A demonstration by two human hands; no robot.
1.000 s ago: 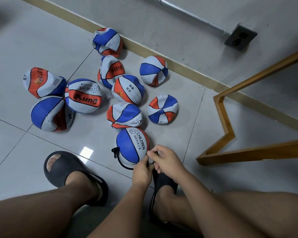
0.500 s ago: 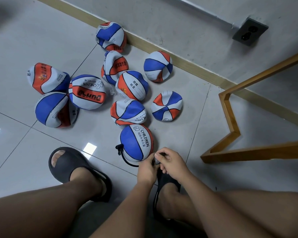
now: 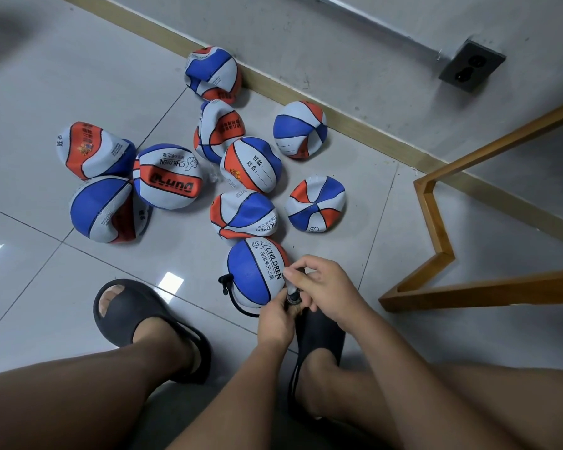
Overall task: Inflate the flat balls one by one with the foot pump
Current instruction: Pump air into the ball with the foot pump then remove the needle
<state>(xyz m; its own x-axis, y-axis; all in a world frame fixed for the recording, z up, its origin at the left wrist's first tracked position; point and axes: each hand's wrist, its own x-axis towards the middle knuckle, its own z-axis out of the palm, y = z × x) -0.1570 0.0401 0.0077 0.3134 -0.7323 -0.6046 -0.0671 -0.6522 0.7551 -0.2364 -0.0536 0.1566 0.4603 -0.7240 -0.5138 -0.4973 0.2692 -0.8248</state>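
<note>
A blue, white and orange ball [image 3: 252, 274] marked CHILDREN lies on the floor tiles just ahead of my feet. A black pump hose [image 3: 231, 295] curls round its near left side. My left hand [image 3: 278, 316] and my right hand [image 3: 324, 289] meet at the ball's near right edge, both pinching a small grey hose connector [image 3: 292, 295]. The foot pump itself is hidden under my arms and legs. Several flat, dented balls of the same colours [image 3: 241, 214] lie scattered beyond it.
My feet in black slides [image 3: 134, 316] stand on the grey tiles either side of my hands. A wooden frame [image 3: 436, 241] stands at the right. A wall with a wooden skirting [image 3: 338, 116], a pipe and a dark socket [image 3: 472, 66] runs behind the balls.
My hands stay at the ball's near right edge, and my right fingers have shifted a little on the connector. The balls lie as before.
</note>
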